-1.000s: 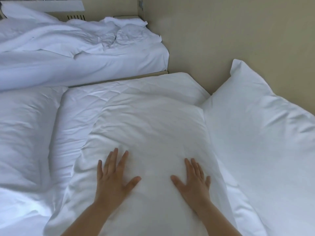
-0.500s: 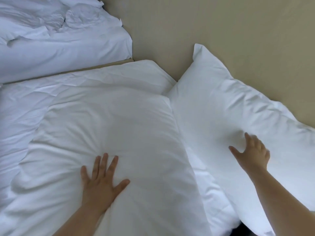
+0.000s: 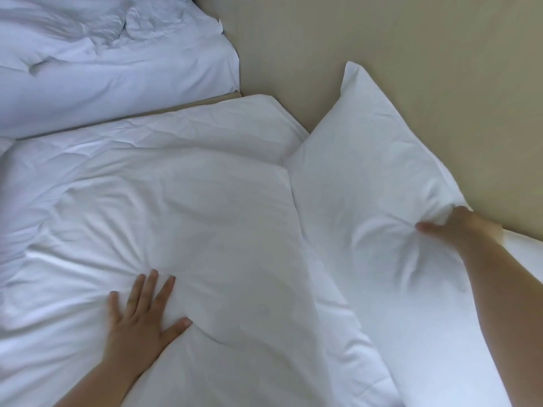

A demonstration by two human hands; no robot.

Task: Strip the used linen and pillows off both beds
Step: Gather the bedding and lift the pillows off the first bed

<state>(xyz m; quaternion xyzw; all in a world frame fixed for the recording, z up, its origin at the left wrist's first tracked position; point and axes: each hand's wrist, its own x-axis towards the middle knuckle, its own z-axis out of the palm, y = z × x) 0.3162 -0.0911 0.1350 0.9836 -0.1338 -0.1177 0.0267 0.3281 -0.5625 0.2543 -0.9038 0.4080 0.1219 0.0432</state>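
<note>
Near bed [image 3: 211, 127]: flat pillow [image 3: 205, 224], propped pillow [image 3: 367, 183] beside it; far bed [image 3: 164, 92]: rumpled duvet [image 3: 73, 33]

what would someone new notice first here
The right hand stands out first, bunching the top edge of the propped pillow, which leans against the beige wall on the right. Next comes the left hand, pressed flat and splayed on the flat pillow at the centre. At top left, the far bed lies covered in rumpled white linen.
</note>
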